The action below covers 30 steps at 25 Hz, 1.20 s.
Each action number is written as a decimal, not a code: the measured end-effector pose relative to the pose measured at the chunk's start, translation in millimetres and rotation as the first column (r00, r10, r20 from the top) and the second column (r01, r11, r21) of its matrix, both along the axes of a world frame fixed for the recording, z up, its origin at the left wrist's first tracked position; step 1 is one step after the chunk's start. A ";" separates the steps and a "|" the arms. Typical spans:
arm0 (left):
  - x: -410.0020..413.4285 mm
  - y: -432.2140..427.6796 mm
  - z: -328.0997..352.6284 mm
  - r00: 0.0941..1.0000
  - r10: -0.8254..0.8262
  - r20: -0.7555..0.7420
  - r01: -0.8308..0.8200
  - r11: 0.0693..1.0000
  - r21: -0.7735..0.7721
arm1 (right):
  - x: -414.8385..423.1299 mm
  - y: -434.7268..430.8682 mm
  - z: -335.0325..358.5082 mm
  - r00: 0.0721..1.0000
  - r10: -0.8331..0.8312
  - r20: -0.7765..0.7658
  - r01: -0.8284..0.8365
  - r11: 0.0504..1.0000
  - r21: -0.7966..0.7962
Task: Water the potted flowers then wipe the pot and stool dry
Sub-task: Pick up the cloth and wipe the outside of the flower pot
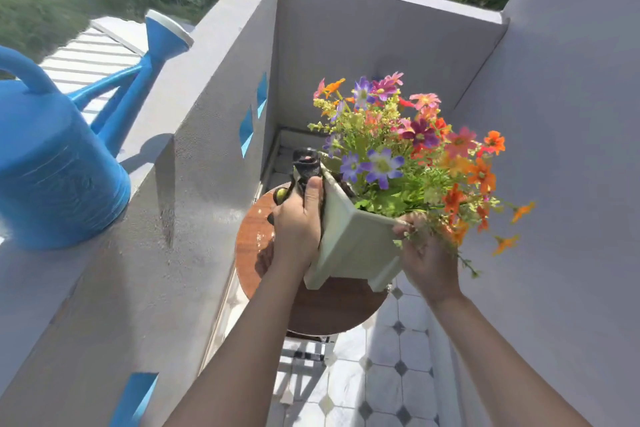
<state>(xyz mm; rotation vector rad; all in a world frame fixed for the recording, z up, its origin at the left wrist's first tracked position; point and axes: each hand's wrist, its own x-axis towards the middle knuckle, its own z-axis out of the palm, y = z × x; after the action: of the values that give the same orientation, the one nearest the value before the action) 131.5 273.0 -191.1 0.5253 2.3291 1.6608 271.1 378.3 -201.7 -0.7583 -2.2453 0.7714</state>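
Note:
A pale green square pot (353, 243) full of colourful flowers (408, 149) is tilted to the right above a round wooden stool (329, 308). My left hand (298, 222) presses a dark cloth (306, 163) against the pot's left wall. My right hand (424, 253) grips the pot's right rim corner, partly among the stems. Water glistens on the stool's left part. A blue watering can (52, 163) stands on the balcony ledge at the left.
A grey parapet wall (194, 184) with blue slots runs along the left. A grey wall (571, 184) closes the right side. The floor (391, 374) is white tile with dark diamonds. The stool's legs show below its seat.

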 end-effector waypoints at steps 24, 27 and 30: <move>22.0 -16.3 -14.4 0.995 0.076 -0.070 -0.072 0.996 0.052 | -2.4 -1.1 28.5 0.987 0.122 0.108 -0.103 0.981 -0.163; 5.6 -6.7 -4.6 0.989 0.094 0.112 -0.097 0.995 0.020 | -2.9 4.1 23.3 0.989 0.109 0.098 -0.100 0.991 -0.090; -32.5 1.3 4.8 0.961 0.115 0.252 -0.088 0.989 -0.116 | -2.2 5.4 23.1 0.972 0.120 0.203 -0.088 0.983 -0.161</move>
<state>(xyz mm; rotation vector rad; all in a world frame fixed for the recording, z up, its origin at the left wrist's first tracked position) 99.0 274.3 -186.3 0.1580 2.2655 1.5359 268.9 383.7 -178.6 -0.8330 -2.4543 0.9602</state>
